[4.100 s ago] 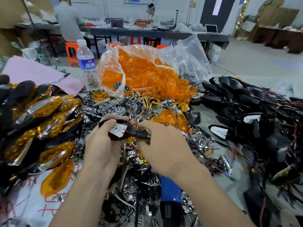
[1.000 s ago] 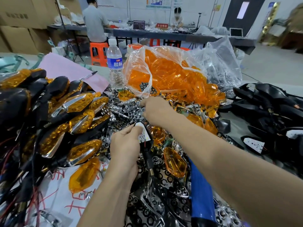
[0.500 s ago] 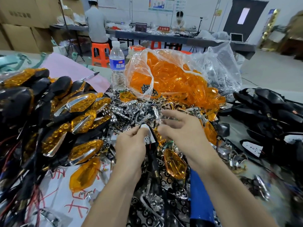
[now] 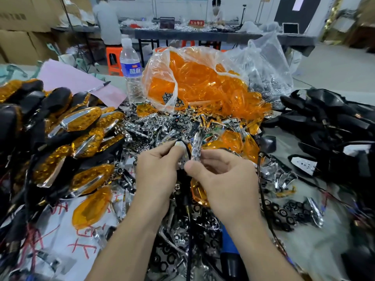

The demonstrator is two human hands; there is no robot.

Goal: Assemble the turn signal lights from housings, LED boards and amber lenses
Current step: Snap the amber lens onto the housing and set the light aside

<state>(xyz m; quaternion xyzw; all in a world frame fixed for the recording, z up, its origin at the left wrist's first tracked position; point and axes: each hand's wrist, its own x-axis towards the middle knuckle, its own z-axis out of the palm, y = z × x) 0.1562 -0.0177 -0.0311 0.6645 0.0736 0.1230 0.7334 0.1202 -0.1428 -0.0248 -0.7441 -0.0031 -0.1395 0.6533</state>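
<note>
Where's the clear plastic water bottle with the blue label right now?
Head view, far side, left of centre: the clear plastic water bottle stands upright between the pink paper sheet and the clear bag of amber lenses.

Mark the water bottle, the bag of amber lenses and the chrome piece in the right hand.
water bottle point(image 4: 133, 71), head view, on its blue label.
bag of amber lenses point(image 4: 203, 84), head view, on the orange bulge at its middle.
chrome piece point(image 4: 196, 146), head view, on the faceted part above the right hand point(image 4: 225, 179).

Left hand point(image 4: 158, 169) grips housing point(image 4: 182, 175); right hand point(image 4: 221, 179) pinches chrome reflector point(image 4: 196, 147).
</note>
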